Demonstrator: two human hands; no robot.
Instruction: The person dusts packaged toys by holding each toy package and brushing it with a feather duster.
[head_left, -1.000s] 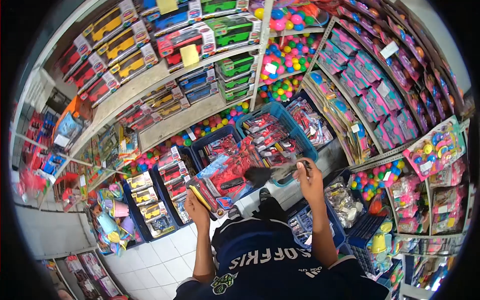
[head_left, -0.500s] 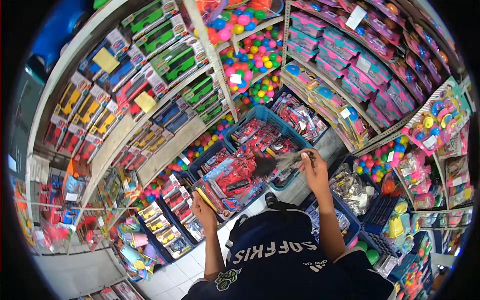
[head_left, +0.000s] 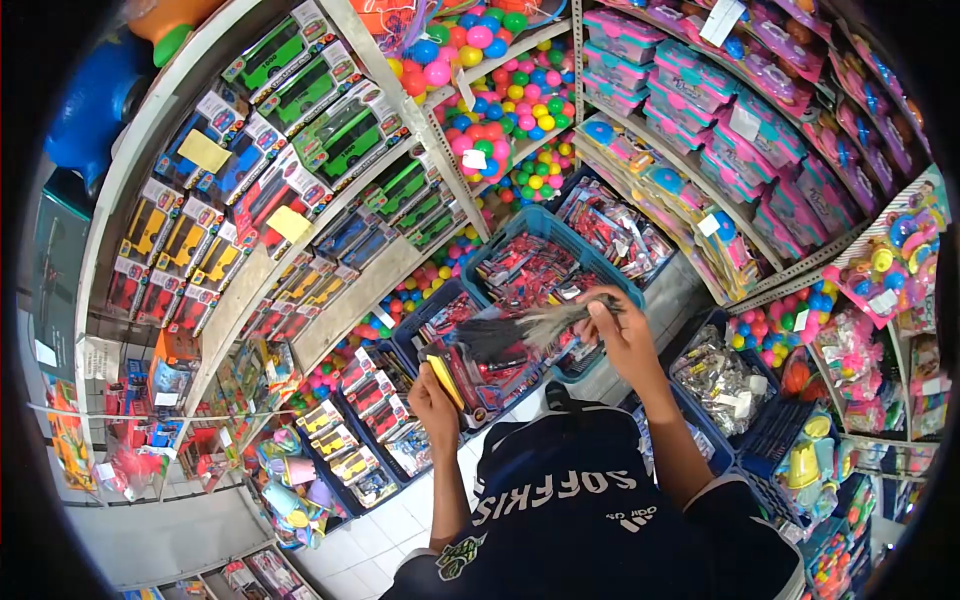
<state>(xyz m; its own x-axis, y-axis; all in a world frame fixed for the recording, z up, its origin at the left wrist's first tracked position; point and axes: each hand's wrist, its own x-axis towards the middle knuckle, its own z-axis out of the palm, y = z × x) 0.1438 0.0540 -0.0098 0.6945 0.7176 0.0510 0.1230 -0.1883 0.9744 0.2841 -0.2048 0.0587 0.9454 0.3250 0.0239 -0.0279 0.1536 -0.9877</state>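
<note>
My left hand (head_left: 436, 403) grips the near edge of a flat toy package (head_left: 462, 382) with a yellow and dark side, tilted in front of my body. In my right hand (head_left: 615, 330), closed fingers hold a grey and black feather duster (head_left: 530, 334). Its dark end lies over the upper part of the package and hides some of it. Beyond both hands is a teal basket (head_left: 607, 262) filled with red packaged toys.
Boxed toy buses (head_left: 350, 140) line the shelves at the left. Pink and teal boxes (head_left: 690, 85) fill the right shelves. Colourful balls (head_left: 540, 105) sit in the corner. Blue crates (head_left: 745, 425) stand on the floor around me, near white tiles (head_left: 372, 535).
The view has turned and shifted. The duster has moved left across the package, which now shows more of its edge and less of its face. Both hands keep their hold.
</note>
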